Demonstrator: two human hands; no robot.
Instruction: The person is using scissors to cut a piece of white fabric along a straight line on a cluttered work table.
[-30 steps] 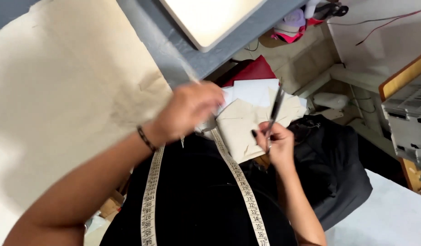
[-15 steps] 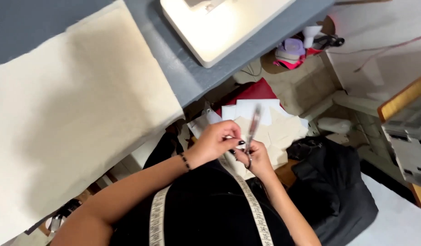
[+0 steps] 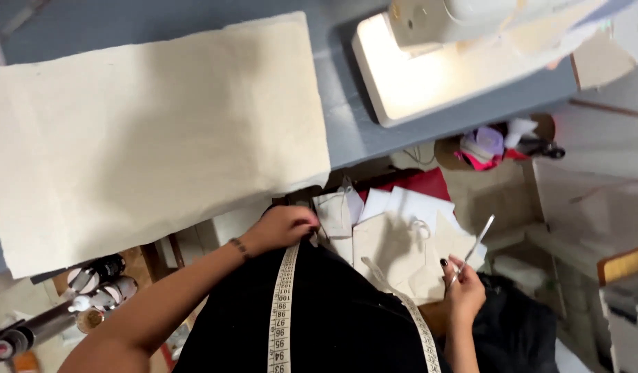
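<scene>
1. Seated at a grey sewing table (image 3: pixel 346 138), seen from above, with a broad sheet of cream fabric (image 3: pixel 153 131) spread across the top and a white sewing machine (image 3: pixel 436 62) lit at the far right.
2. Left hand (image 3: pixel 284 226) curled in a loose fist at the table's near edge, fingertips pinched on something too small to make out, resting just above the yellow measuring tape (image 3: pixel 283 304) draped over black clothing.
3. Right hand (image 3: pixel 464 287) closed around the handle end of slim metal scissors (image 3: pixel 474 247), blades pointing up and away, held low beside the lap.
4. Below the table, small cream fabric pieces (image 3: pixel 395 252) lying on the lap, over white paper and a red sheet (image 3: pixel 429 185).
5. Judged as a trimming or thread-snipping step, with hands well apart and scissors clear of any cloth.
6. Next move likely calls for bringing blade and pinched material together, keeping the tips away from the draped tape.
</scene>
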